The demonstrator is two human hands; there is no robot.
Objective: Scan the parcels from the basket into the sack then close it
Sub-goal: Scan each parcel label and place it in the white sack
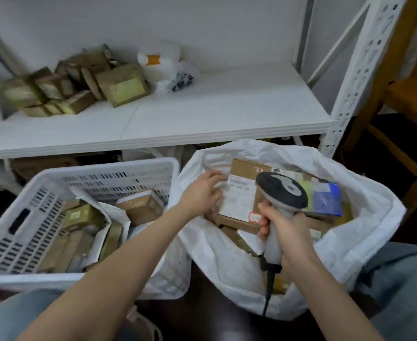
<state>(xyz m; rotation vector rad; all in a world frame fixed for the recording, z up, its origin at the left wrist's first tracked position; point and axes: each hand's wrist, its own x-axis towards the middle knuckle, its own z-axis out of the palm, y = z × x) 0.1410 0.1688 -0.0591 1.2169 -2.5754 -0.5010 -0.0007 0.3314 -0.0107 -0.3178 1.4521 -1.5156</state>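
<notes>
A white plastic basket (pixel 42 178) at the left holds several brown cardboard parcels (pixel 141 207). To its right an open white sack (pixel 374 217) is filled with parcels. On top lies a brown box with a white label (pixel 241 193), and beside it a blue packet (pixel 327 200). My left hand (pixel 202 193) reaches into the sack with spread, relaxed fingers at the left edge of the labelled box. My right hand (pixel 286 230) grips the handle of a grey barcode scanner (pixel 281 190), whose dark head hovers over the parcels in the sack.
A white metal shelf (pixel 202 119) stands behind, with a pile of brown boxes (pixel 74 87) and white plastic bags (pixel 165 65) on it. A wooden chair (pixel 409 99) is at the right. My knees in jeans frame the bottom corners.
</notes>
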